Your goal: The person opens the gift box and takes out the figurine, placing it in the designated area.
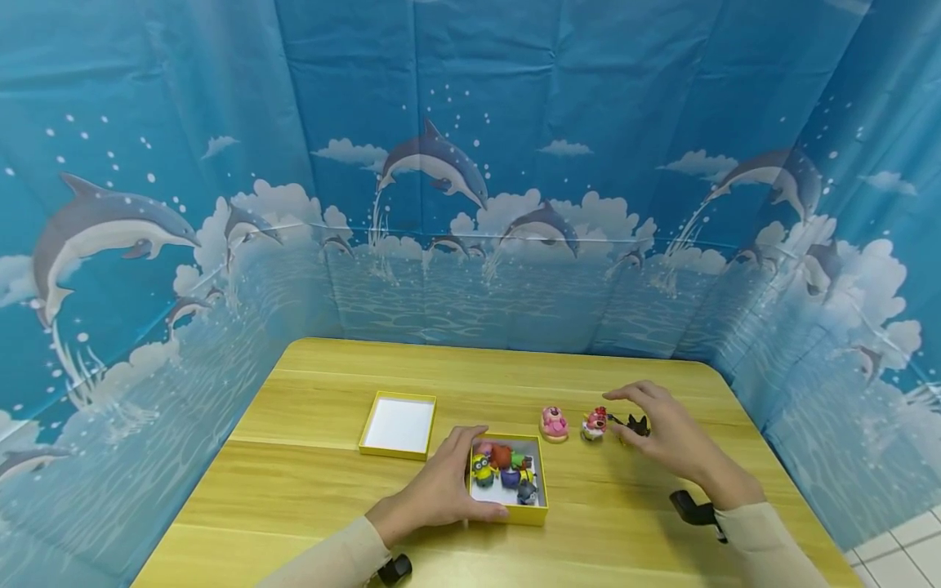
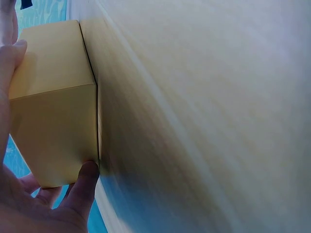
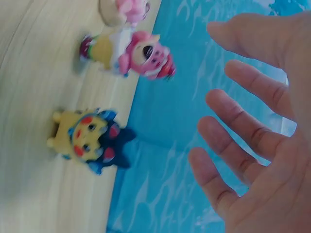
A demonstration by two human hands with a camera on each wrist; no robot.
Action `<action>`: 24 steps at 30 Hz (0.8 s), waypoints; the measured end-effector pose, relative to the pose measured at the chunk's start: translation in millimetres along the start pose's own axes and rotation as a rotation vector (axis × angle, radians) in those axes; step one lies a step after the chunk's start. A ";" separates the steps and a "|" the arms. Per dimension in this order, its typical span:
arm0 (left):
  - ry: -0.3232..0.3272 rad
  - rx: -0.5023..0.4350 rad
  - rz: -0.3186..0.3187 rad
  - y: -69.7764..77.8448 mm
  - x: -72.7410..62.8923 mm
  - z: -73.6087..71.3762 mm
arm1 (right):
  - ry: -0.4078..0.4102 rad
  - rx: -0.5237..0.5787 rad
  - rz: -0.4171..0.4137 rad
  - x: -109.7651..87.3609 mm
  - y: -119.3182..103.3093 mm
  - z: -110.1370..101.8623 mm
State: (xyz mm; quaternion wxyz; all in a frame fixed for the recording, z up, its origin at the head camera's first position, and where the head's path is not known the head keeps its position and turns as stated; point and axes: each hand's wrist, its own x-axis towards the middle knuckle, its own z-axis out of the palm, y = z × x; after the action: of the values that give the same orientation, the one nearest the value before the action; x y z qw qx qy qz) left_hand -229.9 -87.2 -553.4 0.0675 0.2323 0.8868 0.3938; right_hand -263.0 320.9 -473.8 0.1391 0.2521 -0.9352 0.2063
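Observation:
My left hand grips the left side of a small yellow box, its thumb along the near wall and fingers at the far corner. Several toy figurines lie inside, among them a yellow Minion with goggles. On the right, my right hand is held with fingers spread, just above and beside a yellow figurine in a dark, pointed-eared hood; the right wrist view shows a gap between them. Left of that one stands a pink bear figurine in a red hat, then a plumper pink figurine.
A shallow yellow lid with a white inside lies to the left of the box. Everything stands on a wood-grain table with rounded far corners. A blue dolphin-print curtain hangs behind it and along the sides.

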 end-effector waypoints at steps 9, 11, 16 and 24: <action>-0.001 0.003 0.000 0.1 0.1 0.2 | -0.071 -0.046 -0.072 6.5 -29.2 0.8; 0.000 0.001 0.000 0.0 -0.1 -0.2 | -0.079 -0.053 -0.103 7.7 -35.0 1.8; 0.001 0.000 0.004 0.7 -0.4 -0.7 | -0.101 -0.075 -0.173 10.4 -46.8 4.0; -0.003 0.003 0.001 1.3 -0.6 0.2 | -0.189 -0.055 -0.231 12.4 -62.9 9.4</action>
State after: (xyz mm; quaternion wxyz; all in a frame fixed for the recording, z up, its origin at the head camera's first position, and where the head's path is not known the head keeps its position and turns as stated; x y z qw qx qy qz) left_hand -228.8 -86.6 -552.6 0.0683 0.2333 0.8872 0.3922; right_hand -241.6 261.9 -457.6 0.0803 0.3725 -0.9141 0.1383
